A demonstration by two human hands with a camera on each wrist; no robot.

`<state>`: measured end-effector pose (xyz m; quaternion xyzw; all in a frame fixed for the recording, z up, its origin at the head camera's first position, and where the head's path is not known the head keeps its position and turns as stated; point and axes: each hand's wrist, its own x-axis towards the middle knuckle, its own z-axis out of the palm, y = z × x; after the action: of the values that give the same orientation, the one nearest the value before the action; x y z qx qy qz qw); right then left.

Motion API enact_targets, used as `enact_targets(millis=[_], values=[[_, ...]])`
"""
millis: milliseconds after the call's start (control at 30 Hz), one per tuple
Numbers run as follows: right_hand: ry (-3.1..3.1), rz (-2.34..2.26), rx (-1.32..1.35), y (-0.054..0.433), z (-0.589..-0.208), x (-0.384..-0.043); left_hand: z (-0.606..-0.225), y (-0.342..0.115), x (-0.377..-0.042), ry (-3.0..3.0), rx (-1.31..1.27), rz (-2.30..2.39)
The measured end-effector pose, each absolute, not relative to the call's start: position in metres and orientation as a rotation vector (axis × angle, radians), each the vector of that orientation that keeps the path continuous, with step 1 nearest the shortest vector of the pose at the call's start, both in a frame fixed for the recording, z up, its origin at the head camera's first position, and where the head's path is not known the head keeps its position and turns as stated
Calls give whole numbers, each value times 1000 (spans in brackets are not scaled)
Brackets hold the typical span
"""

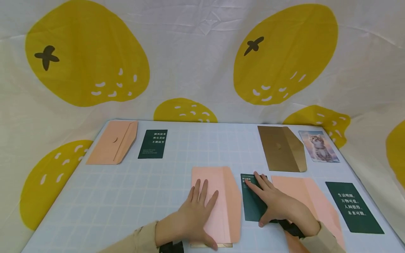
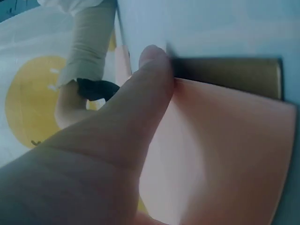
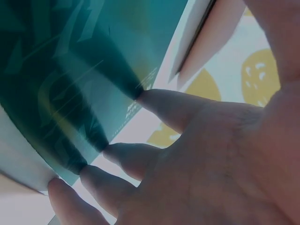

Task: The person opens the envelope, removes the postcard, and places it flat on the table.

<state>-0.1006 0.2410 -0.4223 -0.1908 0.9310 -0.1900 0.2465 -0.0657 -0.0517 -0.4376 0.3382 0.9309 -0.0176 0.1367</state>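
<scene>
My left hand (image 1: 197,212) rests with spread fingers on an unfolded pink envelope (image 1: 232,207), its flap to the right. From under the envelope's near end peeks a strip of a gold-brown sheet or envelope (image 2: 234,74); in the left wrist view the thumb lies by that edge. Just to the right, my right hand (image 1: 281,203) spreads over a dark green card (image 1: 252,207) with pale lettering. Its fingertips touch the card's far part and the thumb is by the near edge. The right wrist view shows several fingertips along the green card (image 3: 126,28).
Another open pink envelope (image 1: 327,211) lies partly beneath the right forearm, beside a green card (image 1: 354,207). Farther back are a gold envelope (image 1: 276,149), a kitten card (image 1: 319,146), a green card (image 1: 153,144) and a pink envelope (image 1: 109,144). A patterned curtain (image 1: 190,52) hangs behind the table.
</scene>
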Motion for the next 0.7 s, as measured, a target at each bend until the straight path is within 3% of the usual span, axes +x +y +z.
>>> enact_targets(millis=[700], values=[[2470, -565, -537, 236, -419, -137, -448, -68, -133, 2696, 908, 211]])
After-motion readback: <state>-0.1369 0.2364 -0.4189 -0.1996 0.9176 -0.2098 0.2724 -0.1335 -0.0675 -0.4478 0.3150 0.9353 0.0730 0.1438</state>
